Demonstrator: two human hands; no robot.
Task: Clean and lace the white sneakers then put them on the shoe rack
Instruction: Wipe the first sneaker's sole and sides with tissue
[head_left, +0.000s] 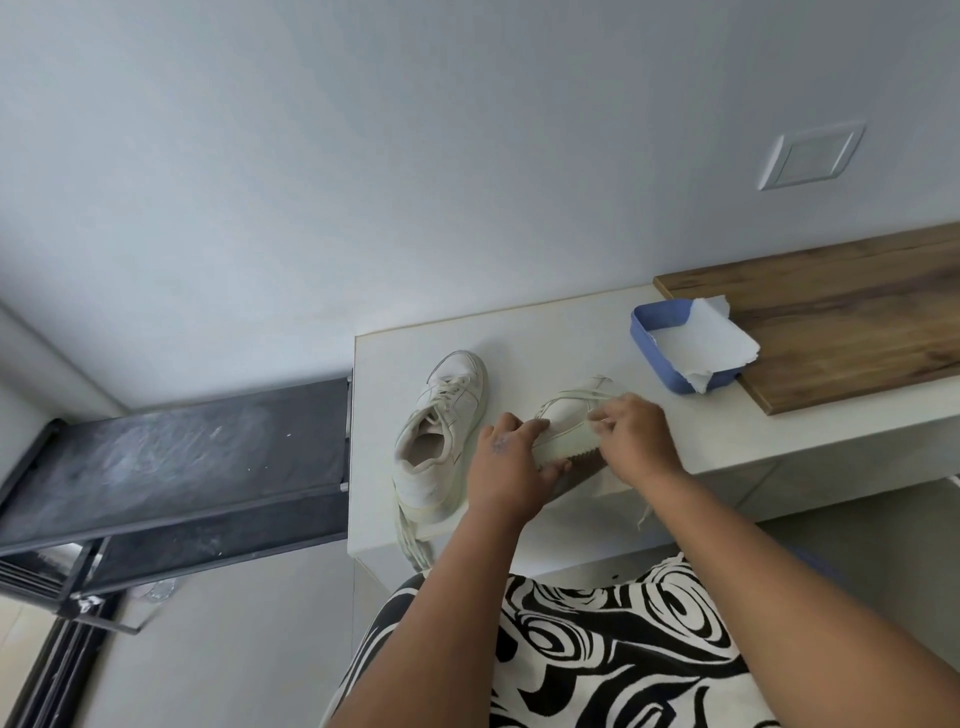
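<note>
Two white sneakers are on a white counter (519, 332). The left sneaker (441, 436) stands upright, laced, its lace ends hanging over the counter's front edge. The right sneaker (563, 421) lies tipped on its side, sole toward me. My left hand (511, 467) grips it round the sole and side. My right hand (631, 431) pinches its lace (582, 397) near the eyelets. A loose lace end (645, 514) dangles below the counter edge. The black shoe rack (171, 457) stands to the left of the counter.
A blue tray (644, 332) holding a sheet of white paper towel (701, 343) sits at the back right of the counter, against a wooden board (841, 317). A wall plate (810, 156) is on the grey wall. My patterned clothing fills the bottom of the view.
</note>
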